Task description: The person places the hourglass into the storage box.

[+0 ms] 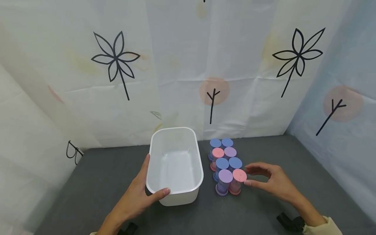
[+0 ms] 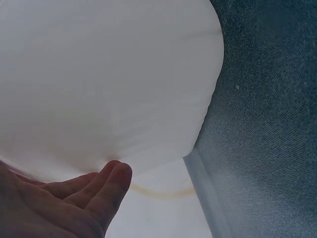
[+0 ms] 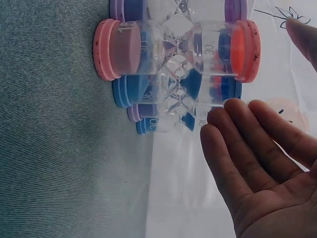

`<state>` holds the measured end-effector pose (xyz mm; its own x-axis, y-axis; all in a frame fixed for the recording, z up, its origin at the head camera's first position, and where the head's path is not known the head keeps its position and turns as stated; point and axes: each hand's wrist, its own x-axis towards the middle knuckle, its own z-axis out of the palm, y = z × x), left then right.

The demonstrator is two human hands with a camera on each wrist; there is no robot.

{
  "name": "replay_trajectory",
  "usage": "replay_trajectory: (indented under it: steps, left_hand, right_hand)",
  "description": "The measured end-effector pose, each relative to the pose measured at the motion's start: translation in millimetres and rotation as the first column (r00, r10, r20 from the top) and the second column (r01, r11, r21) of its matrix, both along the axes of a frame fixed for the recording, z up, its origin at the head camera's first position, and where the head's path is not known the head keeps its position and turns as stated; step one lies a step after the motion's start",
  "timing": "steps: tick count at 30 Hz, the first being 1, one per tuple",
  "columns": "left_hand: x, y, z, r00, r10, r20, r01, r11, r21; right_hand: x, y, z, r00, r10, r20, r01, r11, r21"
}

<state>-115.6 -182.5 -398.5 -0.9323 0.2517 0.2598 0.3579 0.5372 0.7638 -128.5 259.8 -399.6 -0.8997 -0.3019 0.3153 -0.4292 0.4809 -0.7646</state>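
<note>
Hands flank a pink sand timer (image 3: 176,49) marked "15" and "30".

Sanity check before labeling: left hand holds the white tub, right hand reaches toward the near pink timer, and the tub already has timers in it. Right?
Not quite. The white tub is empty, per the head view. The left hand does hold it, and the right hand reaches toward the near pink timer.
</note>
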Motion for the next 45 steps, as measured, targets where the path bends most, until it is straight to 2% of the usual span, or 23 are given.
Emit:
replay_trajectory:
  steps: [8,19,29,38,45]
  left_hand:
    - [0.6,0.4,1.6,1.000,0.000,-0.006,0.000,1.000,-0.017]
    - [0.6,0.8,0.2,1.000,-0.006,-0.007,0.006,1.000,-0.008]
    - [1.8,0.2,3.0,1.000,-0.009,0.003,0.009,1.000,-0.011]
    - [2.4,0.3,1.5,1.000,-0.008,0.017,0.008,1.000,-0.003]
    - [2.1,0.5,1.1,1.000,-0.006,0.024,0.006,1.000,0.007]
  right_hand:
    - [-1.0,-3.3,1.7,1.000,-0.001,-0.007,0.001,1.000,0.030]
    - [0.4,-5.7,-2.3,1.000,0.021,-0.019,-0.020,1.000,0.017]
    - [0.2,-11.1,-5.3,0.999,-0.044,-0.017,0.044,0.999,0.017]
    - [-2.1,-17.9,-9.1,0.999,-0.052,-0.007,0.051,0.998,-0.022]
    - [-3.1,-21.3,-9.4,0.997,-0.080,0.011,0.081,0.997,-0.016]
